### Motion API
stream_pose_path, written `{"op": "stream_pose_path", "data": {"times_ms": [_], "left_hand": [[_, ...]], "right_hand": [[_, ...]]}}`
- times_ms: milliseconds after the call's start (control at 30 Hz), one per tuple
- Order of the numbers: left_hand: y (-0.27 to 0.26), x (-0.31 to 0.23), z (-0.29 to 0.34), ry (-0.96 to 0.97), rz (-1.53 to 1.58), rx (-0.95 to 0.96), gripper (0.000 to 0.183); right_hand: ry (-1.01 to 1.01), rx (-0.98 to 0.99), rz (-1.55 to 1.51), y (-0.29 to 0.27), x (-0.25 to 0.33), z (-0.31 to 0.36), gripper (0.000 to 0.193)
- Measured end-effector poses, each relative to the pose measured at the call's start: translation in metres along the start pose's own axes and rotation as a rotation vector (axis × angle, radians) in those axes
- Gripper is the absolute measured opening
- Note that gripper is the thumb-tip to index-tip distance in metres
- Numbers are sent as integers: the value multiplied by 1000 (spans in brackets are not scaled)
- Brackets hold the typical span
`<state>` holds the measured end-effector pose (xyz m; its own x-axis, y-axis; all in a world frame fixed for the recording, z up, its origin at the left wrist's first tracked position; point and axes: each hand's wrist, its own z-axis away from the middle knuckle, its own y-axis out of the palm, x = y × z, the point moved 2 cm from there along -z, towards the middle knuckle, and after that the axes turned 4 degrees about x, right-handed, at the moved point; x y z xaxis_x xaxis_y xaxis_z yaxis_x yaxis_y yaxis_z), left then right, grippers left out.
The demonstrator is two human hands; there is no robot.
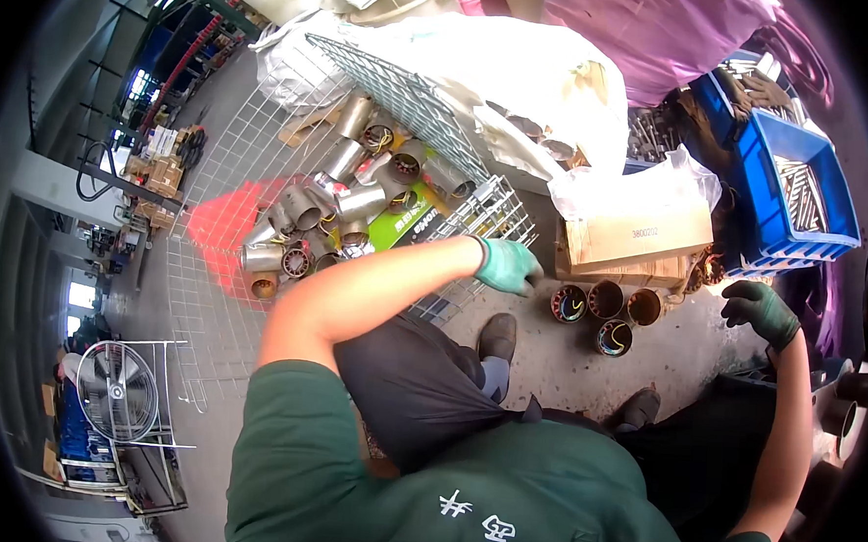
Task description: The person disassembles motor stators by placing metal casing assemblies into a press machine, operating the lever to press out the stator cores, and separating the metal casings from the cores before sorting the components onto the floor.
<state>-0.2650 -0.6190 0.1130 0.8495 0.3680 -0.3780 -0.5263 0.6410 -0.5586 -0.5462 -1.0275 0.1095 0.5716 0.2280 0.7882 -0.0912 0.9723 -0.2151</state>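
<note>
My left hand point(509, 267), in a green glove, hangs just left of several metal cylinders on the floor. Its fingers are loosely bent, with no held thing visible. On the far side of those cylinders, my gloved right hand point(763, 313) is held up near the blue crates, fingers curved and apart, nothing seen in it. One upright cylinder point(569, 304) shows copper coils and coloured wires inside, like a motor stator in its housing. Another cylinder point(614, 337) has a yellow wire inside. More metal housings point(359, 204) lie jumbled in a wire mesh cage point(225, 177) under my left arm.
A cardboard box point(638, 235) with plastic sheeting stands behind the floor cylinders. At the right, a blue crate point(752, 194) holds metal rods. White sacking point(562, 67) and purple sheeting point(653, 27) fill the back. A large fan point(115, 392) stands far left.
</note>
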Motion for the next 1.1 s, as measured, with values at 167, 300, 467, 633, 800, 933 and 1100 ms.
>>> {"op": "stream_pose_path", "data": {"times_ms": [167,300,467,633,800,933,1100], "left_hand": [[-11,165,115,-403,85,-283,43],[52,296,140,-935,41,-500,50],[105,353,169,-1436,411,-1032,60],[140,395,170,-1344,597,-1296,66],[153,401,166,-1215,551,-1363,67],[139,372,154,-1209,549,-1208,62],[133,329,143,-1034,197,-1116,45]], "right_hand": [[5,0,-11,-8,-3,-10,33],[32,-37,-42,-10,-7,-14,34],[85,-112,-87,-8,4,-1,34],[80,-163,-96,-6,10,-2,34],[75,-115,2,-4,24,-2,33],[50,-104,53,-11,13,1,36],[39,-79,19,-12,5,-11,36]]}}
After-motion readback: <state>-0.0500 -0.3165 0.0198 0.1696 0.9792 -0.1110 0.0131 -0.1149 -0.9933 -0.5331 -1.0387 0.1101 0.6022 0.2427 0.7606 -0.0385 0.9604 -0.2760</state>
